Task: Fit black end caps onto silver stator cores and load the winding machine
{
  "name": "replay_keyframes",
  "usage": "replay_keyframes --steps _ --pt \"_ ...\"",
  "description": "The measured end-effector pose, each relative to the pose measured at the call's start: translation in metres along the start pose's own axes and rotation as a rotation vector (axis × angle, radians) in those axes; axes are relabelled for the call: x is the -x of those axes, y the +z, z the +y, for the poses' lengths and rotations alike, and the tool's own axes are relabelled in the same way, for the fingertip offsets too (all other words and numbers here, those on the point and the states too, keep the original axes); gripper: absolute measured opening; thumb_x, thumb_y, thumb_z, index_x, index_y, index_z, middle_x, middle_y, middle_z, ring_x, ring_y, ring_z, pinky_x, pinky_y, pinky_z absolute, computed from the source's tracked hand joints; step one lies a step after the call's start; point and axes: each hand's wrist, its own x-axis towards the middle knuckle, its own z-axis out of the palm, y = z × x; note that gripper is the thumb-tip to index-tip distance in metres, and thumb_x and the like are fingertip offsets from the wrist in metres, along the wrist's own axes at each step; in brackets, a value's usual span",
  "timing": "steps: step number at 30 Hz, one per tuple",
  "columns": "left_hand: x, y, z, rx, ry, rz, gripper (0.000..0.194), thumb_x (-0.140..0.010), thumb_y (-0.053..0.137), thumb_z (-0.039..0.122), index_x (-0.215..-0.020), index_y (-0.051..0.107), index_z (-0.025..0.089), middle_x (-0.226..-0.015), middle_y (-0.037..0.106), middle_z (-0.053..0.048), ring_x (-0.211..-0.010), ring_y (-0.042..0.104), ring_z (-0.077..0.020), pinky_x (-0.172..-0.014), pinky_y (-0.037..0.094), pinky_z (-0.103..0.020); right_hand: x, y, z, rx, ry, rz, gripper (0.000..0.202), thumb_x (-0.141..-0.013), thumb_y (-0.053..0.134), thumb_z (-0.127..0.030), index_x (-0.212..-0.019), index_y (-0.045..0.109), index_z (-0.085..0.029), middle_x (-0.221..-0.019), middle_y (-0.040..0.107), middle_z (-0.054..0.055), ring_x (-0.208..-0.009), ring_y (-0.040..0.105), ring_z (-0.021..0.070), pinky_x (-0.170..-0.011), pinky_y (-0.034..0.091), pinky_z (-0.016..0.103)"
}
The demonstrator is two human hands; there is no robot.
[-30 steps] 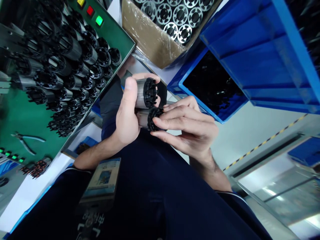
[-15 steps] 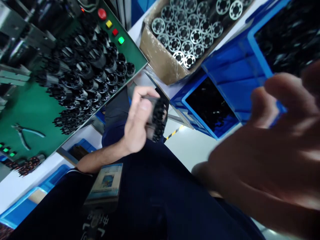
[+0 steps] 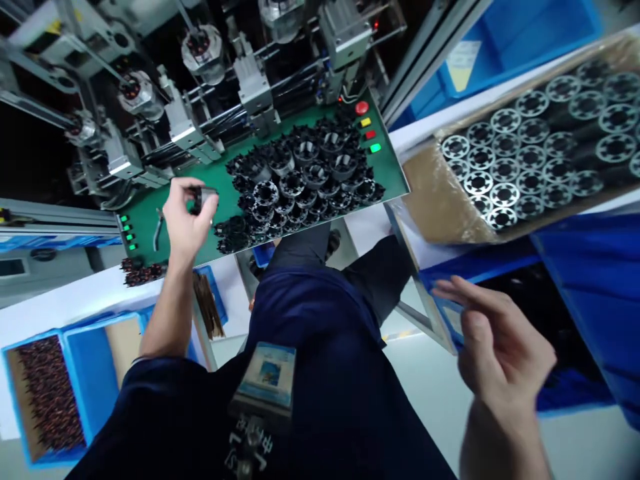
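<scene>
Over the green work surface (image 3: 150,200), at its left part: left hand (image 3: 186,220), fingers and thumb curled closed around one toothed core (image 3: 206,197), a short cylinder, grey metal body, black end piece; partly hidden by the grip.

Over the dark-filled blue bin (image 3: 575,402), near its edge: right hand (image 3: 505,350), slightly blurred, fingers extended, thumb standing wide of them.

Beside the left hand: pliers (image 3: 158,230) with a blue-grey handle; a dense cluster of cores (image 3: 295,190), ribbed metal, black crown-like teeth; copper-wound pieces (image 3: 143,273) at the near left corner.

Behind: metallic machine heads (image 3: 255,87), rods and blocks.

To the right: cardboard box (image 3: 433,200), brown, lined with crinkled clear film, holding slotted metal rings (image 3: 505,193) in rows.

Changes: left hand moved from above the lap to the green surface; right hand, formerly looming close to the camera, now farther off; machine heads more fully in view.
</scene>
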Motion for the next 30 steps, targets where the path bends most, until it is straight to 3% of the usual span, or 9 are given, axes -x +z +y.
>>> replay_keyframes --steps 2,4,8,13,19,24,27,29,30 --pt "-0.029 -0.005 -0.044 -0.215 0.003 -0.102 0.046 -0.111 0.074 0.063 -0.138 0.070 0.025 -0.142 0.081 -0.014 -0.128 0.075 -0.0356 -0.123 0.059 -0.053 -0.001 -0.009 0.004 -0.119 -0.052 0.037 0.043 -0.114 0.074 -0.043 -0.151 0.089 -0.060 -0.119 0.094 0.012 -0.106 0.094 0.0466 -0.096 0.076 0.073" --pt "-0.049 0.002 -0.075 -0.353 0.014 -0.270 0.050 -0.111 0.071 0.063 -0.141 0.073 0.024 -0.150 0.081 -0.017 -0.136 0.074 -0.0385 -0.126 0.059 -0.053 -0.006 -0.018 -0.001 -0.109 -0.115 0.010 0.044 -0.109 0.082 -0.035 -0.141 0.092 -0.062 -0.116 0.094 0.011 -0.100 0.093 0.0459 -0.089 0.074 0.071" --pt "-0.061 0.022 -0.099 -0.433 0.084 -0.474 0.061 -0.116 0.057 0.069 -0.146 0.078 0.020 -0.153 0.080 -0.021 -0.144 0.073 -0.0418 -0.128 0.056 -0.053 -0.017 -0.033 -0.020 -0.020 -0.211 -0.120 0.045 -0.105 0.083 -0.030 -0.136 0.090 -0.062 -0.112 0.095 0.008 -0.094 0.093 0.0418 -0.083 0.075 0.063" --pt "-0.046 0.028 -0.092 -0.377 0.156 -0.531 0.068 -0.125 0.027 0.049 -0.161 0.077 0.019 -0.157 0.079 -0.020 -0.151 0.069 -0.0383 -0.136 0.051 -0.053 -0.016 -0.042 -0.023 0.012 -0.154 -0.188 0.041 -0.104 0.083 -0.036 -0.136 0.088 -0.060 -0.117 0.096 0.008 -0.098 0.095 0.0433 -0.087 0.077 0.064" --pt "-0.024 0.029 -0.085 -0.341 0.154 -0.549 0.067 -0.124 0.026 0.041 -0.161 0.076 0.018 -0.157 0.079 -0.019 -0.148 0.071 -0.0366 -0.135 0.053 -0.052 -0.025 -0.040 -0.014 0.039 -0.135 -0.347 0.047 -0.099 0.088 -0.040 -0.140 0.089 -0.063 -0.123 0.097 0.007 -0.098 0.096 0.0408 -0.087 0.080 0.054" --pt "-0.018 0.026 -0.081 -0.349 0.128 -0.532 0.064 -0.122 0.032 0.043 -0.154 0.082 0.019 -0.148 0.084 -0.019 -0.141 0.074 -0.0382 -0.132 0.056 -0.055 -0.035 -0.047 -0.008 0.041 -0.119 -0.474 0.043 -0.102 0.088 -0.049 -0.143 0.090 -0.062 -0.124 0.095 0.009 -0.103 0.097 0.0394 -0.082 0.081 0.048" --pt "-0.014 0.012 -0.068 -0.336 0.107 -0.433 0.062 -0.122 0.039 0.051 -0.153 0.083 0.021 -0.150 0.086 -0.019 -0.145 0.075 -0.0409 -0.133 0.058 -0.060 -0.035 -0.066 0.001 0.080 -0.098 -0.482 0.043 -0.102 0.089 -0.053 -0.145 0.088 -0.061 -0.128 0.095 0.009 -0.103 0.097 0.0384 -0.075 0.079 0.046" --pt "-0.004 0.001 -0.050 -0.292 0.114 -0.284 0.062 -0.118 0.047 0.059 -0.155 0.084 0.027 -0.150 0.087 -0.016 -0.146 0.075 -0.0459 -0.134 0.057 -0.070 -0.032 -0.090 0.009 0.123 -0.059 -0.399 0.037 -0.103 0.088 -0.060 -0.140 0.088 -0.060 -0.128 0.095 0.010 -0.105 0.097 0.0385 -0.078 0.079 0.048" --pt "0.003 -0.002 -0.040 -0.239 0.131 -0.179 0.059 -0.115 0.051 0.063 -0.155 0.085 0.036 -0.147 0.088 -0.010 -0.142 0.077 -0.0466 -0.133 0.058 -0.076 -0.031 -0.105 0.013 0.158 -0.026 -0.330 0.032 -0.104 0.086 -0.063 -0.135 0.088 -0.059 -0.128 0.095 0.011 -0.106 0.096 0.0384 -0.079 0.079 0.048"
